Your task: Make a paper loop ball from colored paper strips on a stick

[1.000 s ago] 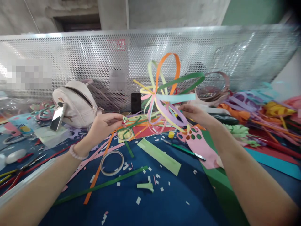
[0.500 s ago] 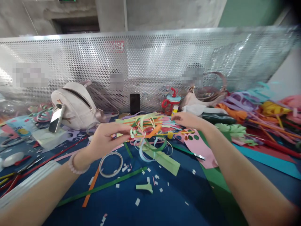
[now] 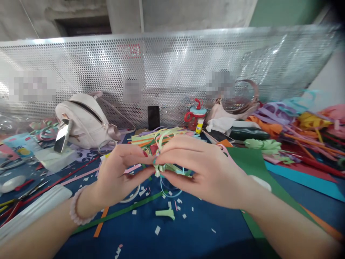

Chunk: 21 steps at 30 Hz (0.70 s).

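Between the two hands, a bundle of paper strips [image 3: 168,168] is being pinched by left hand [image 3: 118,176] and right hand [image 3: 205,172]; light, floppy, crushable, probably best gripped at its gathered centre.

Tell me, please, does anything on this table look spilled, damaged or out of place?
Small paper scraps lie scattered over the blue table, like cutting waste. The looped paper strips are bunched up between the left hand and right hand. A long green strip lies askew. Nothing looks broken.
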Tool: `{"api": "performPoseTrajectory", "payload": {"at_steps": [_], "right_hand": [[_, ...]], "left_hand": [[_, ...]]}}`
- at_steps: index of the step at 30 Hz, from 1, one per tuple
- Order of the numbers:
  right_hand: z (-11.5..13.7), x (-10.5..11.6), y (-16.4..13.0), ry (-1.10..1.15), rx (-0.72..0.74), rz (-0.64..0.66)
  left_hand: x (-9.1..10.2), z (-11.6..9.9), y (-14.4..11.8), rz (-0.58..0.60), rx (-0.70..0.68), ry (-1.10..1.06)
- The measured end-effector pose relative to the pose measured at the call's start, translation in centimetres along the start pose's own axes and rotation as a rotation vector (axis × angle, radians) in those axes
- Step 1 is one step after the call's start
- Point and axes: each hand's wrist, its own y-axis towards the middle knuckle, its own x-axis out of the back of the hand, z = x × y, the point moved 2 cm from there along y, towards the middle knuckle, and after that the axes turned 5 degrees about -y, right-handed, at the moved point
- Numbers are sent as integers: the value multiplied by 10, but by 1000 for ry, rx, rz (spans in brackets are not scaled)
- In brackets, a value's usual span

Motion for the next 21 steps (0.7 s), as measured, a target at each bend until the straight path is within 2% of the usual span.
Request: {"api": "performPoseTrajectory", "payload": {"at_steps": [3, 7, 15, 21], "right_hand": [[0, 2, -1, -6, -16, -33], [2, 2, -1, 5, -13, -69], [1, -3, 0, 80, -10, -29], [-4, -4, 0, 136, -39, 8]], "left_hand": [[1, -5, 0, -32, -21, 75], [0, -11, 4, 3, -63, 101], [-1, -16, 4, -43, -59, 112], [0, -13, 1, -64, -41, 217]]}}
